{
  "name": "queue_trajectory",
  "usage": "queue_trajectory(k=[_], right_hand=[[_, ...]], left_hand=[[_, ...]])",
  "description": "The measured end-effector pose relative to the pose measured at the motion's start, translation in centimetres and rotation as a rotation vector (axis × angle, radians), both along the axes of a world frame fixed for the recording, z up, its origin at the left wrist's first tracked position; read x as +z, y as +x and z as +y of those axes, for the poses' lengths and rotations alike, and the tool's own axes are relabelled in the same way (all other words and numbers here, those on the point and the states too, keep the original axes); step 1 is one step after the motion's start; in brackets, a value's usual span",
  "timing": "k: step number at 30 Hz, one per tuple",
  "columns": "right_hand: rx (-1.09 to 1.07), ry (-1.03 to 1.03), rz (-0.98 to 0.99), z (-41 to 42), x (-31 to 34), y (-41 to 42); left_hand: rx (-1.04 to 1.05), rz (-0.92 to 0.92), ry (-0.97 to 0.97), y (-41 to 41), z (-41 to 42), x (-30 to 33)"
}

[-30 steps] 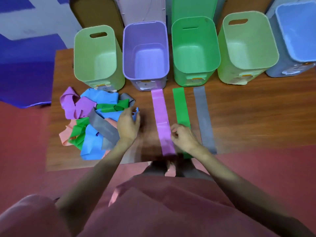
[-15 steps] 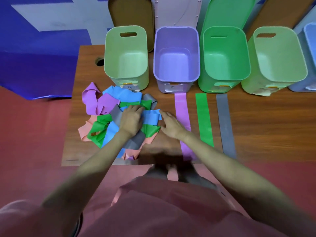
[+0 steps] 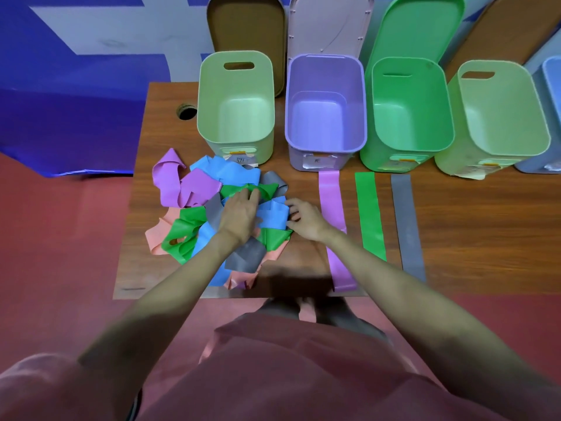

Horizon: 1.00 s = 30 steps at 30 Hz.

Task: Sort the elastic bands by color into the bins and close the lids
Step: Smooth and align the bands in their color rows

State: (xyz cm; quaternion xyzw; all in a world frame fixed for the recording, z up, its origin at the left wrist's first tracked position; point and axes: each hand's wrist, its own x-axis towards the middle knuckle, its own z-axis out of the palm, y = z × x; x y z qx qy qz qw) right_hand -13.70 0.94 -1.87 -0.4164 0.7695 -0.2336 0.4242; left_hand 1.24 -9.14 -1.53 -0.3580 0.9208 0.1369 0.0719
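Hands: both on the tangled pile of bands (image 3: 212, 220) at 9 o'clock on the table (image 3: 470, 238).
Left hand (image 3: 241, 212): palm down, fingers loosely spread, pressing flat on the pile; fingertips touch a green band (image 3: 261, 189) at the pile's 12 o'clock edge. Nothing pinched.
Right hand (image 3: 305, 218): at the pile's 3 o'clock edge, fingers curled onto a blue band (image 3: 273, 215); whether it pinches the band or only touches it, cannot tell.
Pile: purple, blue, green, grey and salmon bands, overlapping.
Laid-out bands: purple strip (image 3: 332, 202), green strip (image 3: 370, 214) and grey strip (image 3: 406, 220) lie flat, side by side, apart, at 3 o'clock of the pile; the right forearm crosses the purple one.
Bins: row at 12 o'clock, all open, nothing visible inside: light green bin (image 3: 236, 86), purple bin (image 3: 326, 71), green bin (image 3: 409, 83), second light green bin (image 3: 501, 92), blue bin (image 3: 551, 86) cut off at frame edge.
Lids: brown lid (image 3: 246, 25), pale lid (image 3: 331, 22), green lid (image 3: 422, 25) stand upright behind the bins.
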Motion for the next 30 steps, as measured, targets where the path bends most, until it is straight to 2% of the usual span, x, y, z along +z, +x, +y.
queue_trajectory(k=[4, 10, 18, 24, 30], right_hand=[[-0.128, -0.026, -0.120, -0.4, 0.6, 0.5], [-0.233, -0.118, -0.209, -1.0, 2.3, 0.5], [-0.338, -0.235, -0.527, -0.4, 7.7, -0.9], [-0.421, -0.221, -0.667, 0.1, 9.6, -2.6], [-0.449, -0.188, -0.966, 0.1, 10.9, -3.1]], left_hand=[[0.002, 0.059, 0.022, 0.3, -0.5, 0.3], [0.098, 0.463, 0.100, 1.0, -0.5, 3.2], [0.185, 0.756, 0.365, 1.2, -0.2, 8.4], [0.106, 0.815, 0.570, -0.2, 0.4, 11.7], [0.046, 0.878, 0.828, -2.6, 1.6, 15.6]])
